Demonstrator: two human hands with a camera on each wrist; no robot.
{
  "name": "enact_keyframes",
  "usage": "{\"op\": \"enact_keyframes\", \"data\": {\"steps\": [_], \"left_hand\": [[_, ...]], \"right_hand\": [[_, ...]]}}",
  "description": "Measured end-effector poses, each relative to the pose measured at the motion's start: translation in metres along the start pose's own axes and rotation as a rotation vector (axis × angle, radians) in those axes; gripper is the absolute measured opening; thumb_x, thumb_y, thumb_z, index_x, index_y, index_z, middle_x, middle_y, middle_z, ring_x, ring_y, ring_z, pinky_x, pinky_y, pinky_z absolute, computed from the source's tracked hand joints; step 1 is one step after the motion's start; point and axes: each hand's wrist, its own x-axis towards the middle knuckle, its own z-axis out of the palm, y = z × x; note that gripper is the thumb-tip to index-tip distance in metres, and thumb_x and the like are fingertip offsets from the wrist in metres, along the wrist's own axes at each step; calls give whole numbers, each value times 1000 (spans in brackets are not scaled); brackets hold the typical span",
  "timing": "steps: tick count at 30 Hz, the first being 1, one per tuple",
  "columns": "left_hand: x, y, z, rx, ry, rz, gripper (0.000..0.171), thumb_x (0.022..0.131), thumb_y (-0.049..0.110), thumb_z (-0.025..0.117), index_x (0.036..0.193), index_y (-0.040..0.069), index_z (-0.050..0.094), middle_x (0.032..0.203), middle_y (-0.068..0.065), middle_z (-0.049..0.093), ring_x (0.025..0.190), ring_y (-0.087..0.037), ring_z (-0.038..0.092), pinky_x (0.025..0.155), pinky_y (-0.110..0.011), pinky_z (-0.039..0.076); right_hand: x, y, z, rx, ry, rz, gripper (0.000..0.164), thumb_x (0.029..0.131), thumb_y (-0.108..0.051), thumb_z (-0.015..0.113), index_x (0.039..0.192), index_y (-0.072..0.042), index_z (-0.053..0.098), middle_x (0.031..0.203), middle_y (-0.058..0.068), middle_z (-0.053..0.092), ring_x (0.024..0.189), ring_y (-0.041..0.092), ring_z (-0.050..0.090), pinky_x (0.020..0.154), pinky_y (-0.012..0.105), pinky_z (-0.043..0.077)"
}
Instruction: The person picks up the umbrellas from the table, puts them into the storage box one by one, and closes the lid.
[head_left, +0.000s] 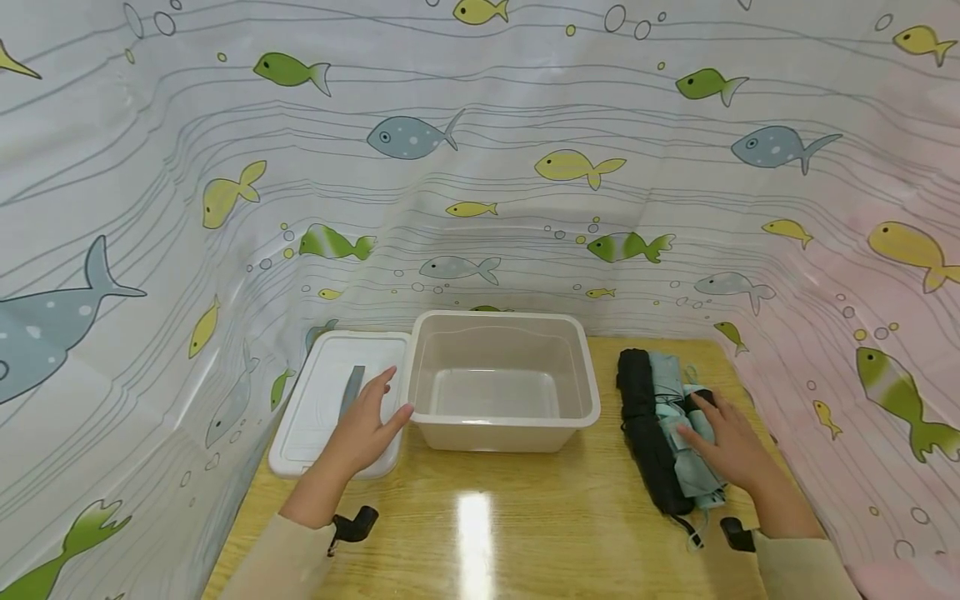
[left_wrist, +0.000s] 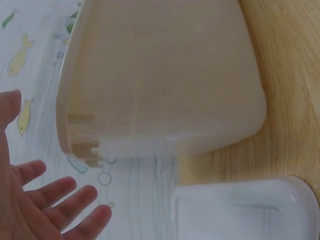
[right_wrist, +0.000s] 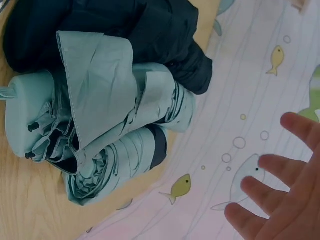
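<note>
My left hand (head_left: pixel 363 429) hovers over the white lid (head_left: pixel 315 417), its fingers spread near the left wall of a beige plastic bin (head_left: pixel 495 435). In the left wrist view a gap shows between the fingers and the bin (left_wrist: pixel 165 85). Over the right side of the table, my right hand (head_left: pixel 727 442) has its fingers extended above some folded umbrellas. One is a black umbrella (head_left: pixel 641 433); beside it lie a pale teal umbrella (right_wrist: pixel 100 85) and a smaller teal roll (right_wrist: pixel 125 160). The right wrist view shows that hand apart from them.
A grey strip (head_left: pixel 352 387) lies on the lid, partly hidden by the left hand. The bin stands mid-table, and its floor shows bare. Fish-print sheeting (head_left: pixel 525 208) rises behind and along both sides of the wooden table (head_left: pixel 555 508).
</note>
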Motion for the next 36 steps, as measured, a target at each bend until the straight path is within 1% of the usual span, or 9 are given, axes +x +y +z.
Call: {"op": "enact_keyframes", "data": {"steps": [4, 7, 13, 18, 21, 24, 29, 33, 36], "left_hand": [[4, 2, 2, -89, -9, -10, 73, 101, 42, 59, 156, 3, 28, 154, -20, 36, 131, -40, 49, 100, -56, 46], [7, 4, 2, -160, -19, -32, 74, 101, 40, 60, 155, 0, 28, 153, -22, 37, 130, -42, 50, 100, -55, 47], [13, 2, 4, -300, -30, -131, 75, 99, 30, 66, 154, -3, 27, 150, -26, 39, 128, -44, 50, 99, -53, 48], [18, 1, 5, -380, -58, -188, 80, 95, 30, 71, 154, -2, 27, 150, -25, 39, 131, -43, 49, 101, -52, 47], [19, 1, 7, -404, -79, -213, 85, 93, 32, 74, 155, -1, 26, 149, -25, 40, 131, -43, 48, 101, -52, 47], [20, 1, 9, -417, -109, -231, 86, 93, 27, 75, 156, -1, 24, 148, -25, 40, 130, -43, 49, 98, -50, 50], [19, 3, 12, -428, -116, -252, 86, 91, 18, 77, 156, 0, 23, 147, -24, 41, 126, -41, 53, 93, -46, 54], [18, 6, 11, -429, -114, -247, 88, 88, 17, 79, 156, -1, 24, 145, -24, 44, 124, -41, 55, 92, -46, 54], [17, 8, 10, -437, -130, -251, 91, 87, 18, 80, 156, -1, 24, 144, -24, 45, 123, -41, 56, 92, -47, 54]], "right_hand": [[0, 2, 1, 2, 5, -5, 73, 103, -43, 55, 151, 7, 33, 152, 44, 18, 133, 67, 20, 97, 80, 22], [1, 7, 4, 2, 10, -6, 69, 103, -40, 56, 148, 9, 36, 148, 44, 26, 130, 65, 26, 96, 79, 25], [3, 16, 10, 44, 23, 6, 65, 104, -38, 54, 147, 9, 38, 145, 41, 35, 129, 62, 33, 97, 75, 31], [4, 20, 13, 86, 30, 67, 67, 106, -43, 47, 147, 9, 37, 139, 41, 42, 123, 60, 42, 91, 71, 40], [3, 23, 14, 94, 25, 105, 70, 106, -48, 44, 146, 9, 37, 135, 40, 46, 120, 59, 46, 88, 68, 43], [3, 26, 16, 101, 24, 138, 71, 105, -50, 43, 145, 9, 40, 133, 38, 50, 118, 55, 50, 88, 65, 46], [2, 31, 20, 104, 12, 173, 67, 106, -46, 44, 144, 9, 41, 132, 36, 52, 115, 53, 54, 86, 61, 49], [2, 34, 22, 102, 1, 188, 64, 107, -42, 45, 143, 10, 41, 129, 36, 54, 114, 52, 55, 84, 60, 50], [2, 35, 22, 103, -15, 200, 62, 107, -41, 46, 143, 10, 41, 128, 35, 55, 114, 52, 55, 83, 59, 50]]}}
